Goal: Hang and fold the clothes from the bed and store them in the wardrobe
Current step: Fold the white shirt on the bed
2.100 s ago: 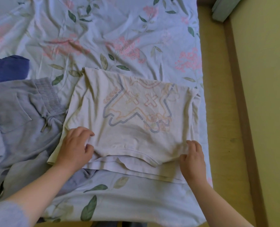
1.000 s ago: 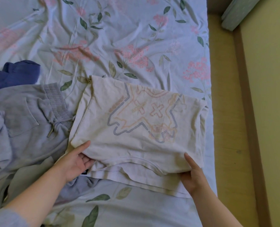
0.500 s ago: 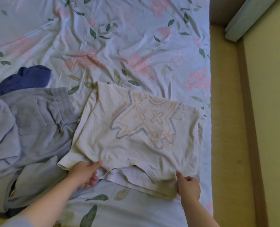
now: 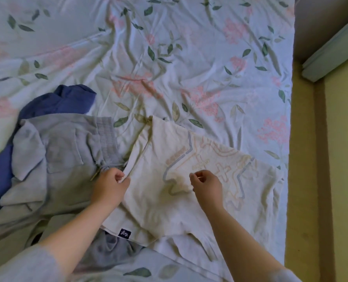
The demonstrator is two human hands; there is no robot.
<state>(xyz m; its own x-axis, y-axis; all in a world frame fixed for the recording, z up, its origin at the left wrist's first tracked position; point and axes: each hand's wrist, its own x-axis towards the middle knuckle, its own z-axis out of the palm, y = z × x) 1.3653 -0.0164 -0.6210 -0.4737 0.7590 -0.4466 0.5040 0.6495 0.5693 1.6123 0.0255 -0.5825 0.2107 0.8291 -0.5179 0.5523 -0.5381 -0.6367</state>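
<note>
A cream T-shirt (image 4: 256, 192) with a pale line print lies half folded near the bed's right edge. My left hand (image 4: 110, 187) pinches its left edge, fingers curled on the cloth. My right hand (image 4: 206, 185) pinches the fabric in the middle of the print, and the cloth puckers under it. Grey drawstring trousers (image 4: 53, 159) lie crumpled to the left, touching the shirt. A dark blue garment (image 4: 67, 102) sticks out from under the trousers.
The floral bedsheet (image 4: 159, 58) is wrinkled and bare across the far half. A yellowish floor strip (image 4: 303, 180) and wall run along the bed's right side. A pale green board (image 4: 332, 53) leans at the upper right corner.
Both hands left the shirt's near hem and moved up. The left now pinches the shirt's left edge, the right the printed middle. The view has shifted closer and leftward.
</note>
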